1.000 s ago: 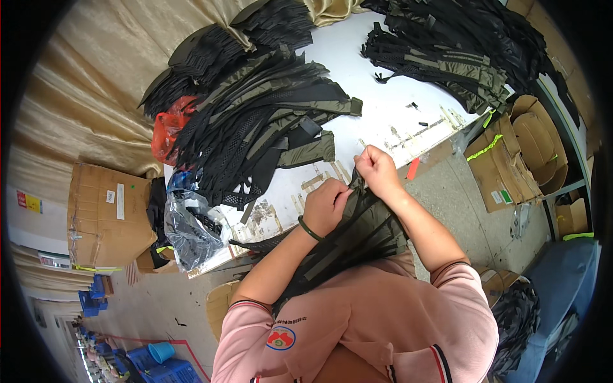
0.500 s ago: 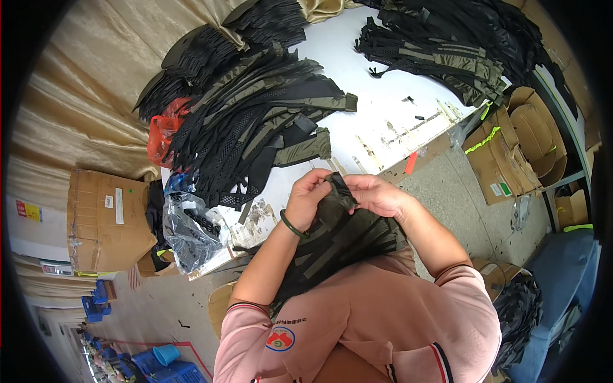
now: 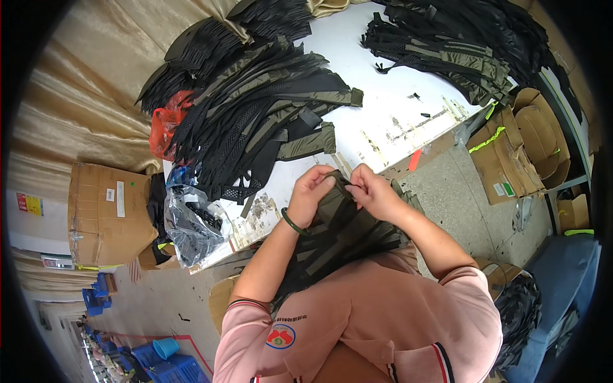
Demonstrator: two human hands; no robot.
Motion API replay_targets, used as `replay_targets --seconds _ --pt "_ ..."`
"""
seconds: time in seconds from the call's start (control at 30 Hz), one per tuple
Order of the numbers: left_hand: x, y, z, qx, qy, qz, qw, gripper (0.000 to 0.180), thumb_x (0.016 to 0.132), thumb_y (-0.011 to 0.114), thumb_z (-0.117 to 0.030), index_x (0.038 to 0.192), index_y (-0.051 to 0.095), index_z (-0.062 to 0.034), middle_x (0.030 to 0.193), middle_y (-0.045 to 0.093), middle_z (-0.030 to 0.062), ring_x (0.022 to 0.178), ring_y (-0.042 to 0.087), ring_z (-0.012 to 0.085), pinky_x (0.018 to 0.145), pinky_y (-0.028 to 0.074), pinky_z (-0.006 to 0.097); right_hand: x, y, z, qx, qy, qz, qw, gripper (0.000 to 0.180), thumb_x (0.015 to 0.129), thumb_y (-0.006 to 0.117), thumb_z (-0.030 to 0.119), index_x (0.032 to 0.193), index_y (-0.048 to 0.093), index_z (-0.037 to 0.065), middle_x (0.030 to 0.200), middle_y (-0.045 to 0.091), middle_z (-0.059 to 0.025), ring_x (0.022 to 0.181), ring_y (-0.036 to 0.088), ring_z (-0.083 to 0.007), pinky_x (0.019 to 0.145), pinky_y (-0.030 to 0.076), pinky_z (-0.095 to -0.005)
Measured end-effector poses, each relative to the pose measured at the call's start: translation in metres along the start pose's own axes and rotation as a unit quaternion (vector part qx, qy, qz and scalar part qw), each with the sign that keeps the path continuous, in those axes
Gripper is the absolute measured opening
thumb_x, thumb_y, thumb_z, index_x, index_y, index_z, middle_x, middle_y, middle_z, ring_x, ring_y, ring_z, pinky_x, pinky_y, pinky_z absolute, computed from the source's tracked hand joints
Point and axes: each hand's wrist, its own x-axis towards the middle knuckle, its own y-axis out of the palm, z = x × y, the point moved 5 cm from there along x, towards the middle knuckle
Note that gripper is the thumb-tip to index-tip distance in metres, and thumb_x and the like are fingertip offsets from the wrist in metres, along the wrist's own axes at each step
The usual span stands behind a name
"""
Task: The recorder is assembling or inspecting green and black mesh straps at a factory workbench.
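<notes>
Hands lowered, left hand (image 3: pixel 311 189), right hand (image 3: pixel 372 189) pinching strap piece (image 3: pixel 332 220)

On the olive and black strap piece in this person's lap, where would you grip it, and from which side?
Grip the olive and black strap piece at its raised upper edge, probably from above with a pinch. That end stands free between the left hand and right hand, while the rest drapes limp over the lap and offers nothing firm.

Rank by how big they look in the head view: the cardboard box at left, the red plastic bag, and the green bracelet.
1. cardboard box
2. red plastic bag
3. green bracelet, on the left hand's wrist; smallest despite being nearest the camera.
</notes>
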Motion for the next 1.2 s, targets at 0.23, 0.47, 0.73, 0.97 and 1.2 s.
replay_targets --seconds 0.23,0.47,0.73,0.97,1.2 --pt "-0.003 -0.009 0.003 0.075 -0.143 -0.074 0.984 0.024 0.091 0.061 -0.019 0.098 0.063 0.0043 0.088 0.066 0.0044 0.08 0.059 0.0101 0.074 0.048 0.025 0.015 -0.045 0.016 0.093 -0.063 -0.225 0.968 0.011 0.09 0.058 0.009 0.096 0.049 0.008 0.068 0.046 -0.0012 0.065 0.045 -0.0103 0.061 0.044 -0.026" --pt "-0.003 -0.009 0.009 0.127 -0.122 -0.066 0.982 0.036 0.094 0.055 -0.031 0.093 0.065 0.0033 0.083 0.064 0.0034 0.076 0.055 0.0093 0.069 0.045 0.025 0.009 -0.009 0.035 -0.063 -0.063 -0.031 0.996 0.023 0.084 0.066 0.01 0.103 0.053 0.005 0.076 0.05 0.003 0.065 0.047 -0.0068 0.056 0.041 -0.0227" --pt "-0.032 -0.013 -0.005 0.178 -0.133 0.115 0.968 0.037 0.093 0.056 -0.034 0.092 0.065 0.0019 0.083 0.063 0.0023 0.077 0.054 0.0083 0.07 0.044 0.026 0.004 -0.033 0.06 -0.031 -0.035 -0.027 0.999 0.023 0.086 0.066 0.013 0.106 0.058 0.004 0.084 0.058 0.0012 0.075 0.05 -0.0085 0.066 0.043 -0.0232" --pt "-0.089 -0.061 0.012 0.498 -0.159 0.316 0.792 0.04 0.087 0.062 -0.04 0.071 0.057 -0.0029 0.062 0.056 0.0109 0.062 0.056 0.0157 0.059 0.045 0.032 -0.04 -0.13 -0.005 -0.18 0.132 -0.04 0.974 0.028 0.083 0.065 0.005 0.109 0.055 0.004 0.087 0.065 -0.0062 0.077 0.059 -0.0131 0.068 0.046 -0.0261" --pt "-0.017 -0.104 -0.023 0.617 -0.016 -0.053 0.785 0.032 0.08 0.066 -0.038 0.08 0.06 -0.0068 0.076 0.059 0.0156 0.074 0.059 0.0321 0.066 0.046 0.04 -0.021 -0.118 0.013 -0.437 0.162 -0.028 0.884 0.039 0.08 0.069 0.027 0.11 0.057 0.005 0.084 0.064 -0.02 0.075 0.062 -0.0357 0.068 0.049 -0.0399"
